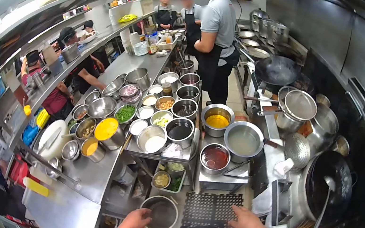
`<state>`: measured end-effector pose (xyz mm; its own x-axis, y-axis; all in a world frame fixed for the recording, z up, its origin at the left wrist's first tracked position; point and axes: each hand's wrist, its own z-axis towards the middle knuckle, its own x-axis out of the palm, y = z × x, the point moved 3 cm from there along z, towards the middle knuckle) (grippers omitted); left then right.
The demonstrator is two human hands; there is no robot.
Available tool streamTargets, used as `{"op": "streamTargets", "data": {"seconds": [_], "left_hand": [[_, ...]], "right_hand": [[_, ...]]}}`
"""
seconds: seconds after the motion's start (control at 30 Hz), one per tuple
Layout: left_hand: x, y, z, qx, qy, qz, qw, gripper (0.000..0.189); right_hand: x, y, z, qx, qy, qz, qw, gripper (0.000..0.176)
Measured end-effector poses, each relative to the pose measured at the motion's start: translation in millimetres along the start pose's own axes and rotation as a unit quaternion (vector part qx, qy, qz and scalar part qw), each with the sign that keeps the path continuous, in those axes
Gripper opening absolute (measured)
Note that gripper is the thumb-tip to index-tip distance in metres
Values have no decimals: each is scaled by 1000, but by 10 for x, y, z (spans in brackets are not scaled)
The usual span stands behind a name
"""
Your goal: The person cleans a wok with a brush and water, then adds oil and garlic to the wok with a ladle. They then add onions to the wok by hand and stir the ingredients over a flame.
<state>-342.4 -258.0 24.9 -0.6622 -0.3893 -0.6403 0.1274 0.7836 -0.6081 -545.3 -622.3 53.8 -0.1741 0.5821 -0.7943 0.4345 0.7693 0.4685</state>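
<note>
"What do I have on the right of my feed?"

"I see a black wok (343, 175) with a ladle (323, 208) in it, its handle over the rim. Beyond hangs no detail I can't read: a sieve (300, 105) sits atop a pot (287, 122)."

"And centre?"

"I get red sauce (214, 158) in a pan near cloudy liquid (243, 140). Farther off, a person (220, 24) stands in a dark apron (210, 63)."
</note>
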Motion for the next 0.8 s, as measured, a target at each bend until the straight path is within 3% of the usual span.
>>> {"op": "streamTargets", "data": {"seconds": [0.03, 0.23, 0.53, 0.67, 0.73, 0.8], "left_hand": [[20, 385, 159, 32, -10, -46, 998, 48], [-502, 565, 91, 8, -47, -11, 999, 49], [-657, 961, 83, -30, -82, 20, 996, 43], [-699, 844, 15, 22, -150, 73, 986, 42], [-753, 670, -85, 33, -156, 82, 984, 43], [-735, 704, -180, -18, -152, -10, 988, 42]], "right_hand": [[59, 107, 51, -16, 14, -29, 999, 67], [355, 580, 246, 2, 156, -87, 984, 64], [507, 703, 415, -18, 175, -78, 981, 60], [323, 697, 560, -3, 225, -85, 971, 63], [323, 599, 686, -51, 189, -91, 976, 57], [316, 563, 798, -56, 193, -91, 975, 57]]}}
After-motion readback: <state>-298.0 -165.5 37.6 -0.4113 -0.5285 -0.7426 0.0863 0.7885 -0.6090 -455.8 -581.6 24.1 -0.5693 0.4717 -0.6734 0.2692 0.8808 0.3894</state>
